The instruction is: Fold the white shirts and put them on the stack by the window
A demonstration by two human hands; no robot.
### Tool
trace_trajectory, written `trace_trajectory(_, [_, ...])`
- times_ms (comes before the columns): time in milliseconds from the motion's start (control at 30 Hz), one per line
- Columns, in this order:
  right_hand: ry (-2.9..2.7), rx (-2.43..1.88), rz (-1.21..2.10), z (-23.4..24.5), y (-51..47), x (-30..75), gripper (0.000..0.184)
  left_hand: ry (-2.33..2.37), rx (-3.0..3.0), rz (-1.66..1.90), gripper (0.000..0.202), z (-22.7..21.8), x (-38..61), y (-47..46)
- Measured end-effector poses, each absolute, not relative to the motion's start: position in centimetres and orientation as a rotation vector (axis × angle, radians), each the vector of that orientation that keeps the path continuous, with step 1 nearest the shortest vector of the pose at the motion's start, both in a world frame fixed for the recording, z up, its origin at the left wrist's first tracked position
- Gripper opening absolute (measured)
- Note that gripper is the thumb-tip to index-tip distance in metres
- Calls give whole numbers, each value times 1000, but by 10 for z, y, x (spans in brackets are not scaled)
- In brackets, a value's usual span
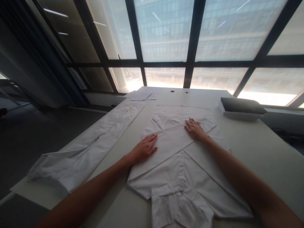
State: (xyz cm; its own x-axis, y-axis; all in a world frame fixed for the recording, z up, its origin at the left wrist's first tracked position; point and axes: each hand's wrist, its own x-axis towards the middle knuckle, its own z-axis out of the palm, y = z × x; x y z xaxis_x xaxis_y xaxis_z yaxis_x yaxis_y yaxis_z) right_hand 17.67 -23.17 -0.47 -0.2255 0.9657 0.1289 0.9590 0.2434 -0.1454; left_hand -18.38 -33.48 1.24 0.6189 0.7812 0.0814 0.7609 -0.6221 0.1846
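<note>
A white shirt [180, 177] lies flat on the white table [261, 148], its sides folded inward and a sleeve laid diagonally across its back. My left hand [144, 148] rests flat, fingers stretched out, on the left edge of the folded sleeve. My right hand [194, 128] lies palm down with fingers spread on the upper right part of the same sleeve. Neither hand holds anything. The collar end [180, 209] is nearest to me.
A second white garment [90, 148] stretches along the table's left edge, partly hanging over the near corner. Loose papers [142, 95] lie at the far left. A dark folder on a stack of papers [241, 107] sits far right. Large windows stand behind the table.
</note>
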Motion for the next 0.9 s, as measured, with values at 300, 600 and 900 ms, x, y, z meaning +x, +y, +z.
trace_trajectory(300, [-2515, -1496, 94, -1, -245, 158, 60, 1298, 2716, 233, 61, 14, -183, -335])
trace_trajectory(600, [-2291, -1944, 85, -3, -242, 158, 66, 1299, 2706, 239, 59, 13, -184, -334])
trace_trajectory(900, [-1932, -2174, -5, -11, -233, 171, 72, 1297, 2715, 253, 59, 14, -183, -334])
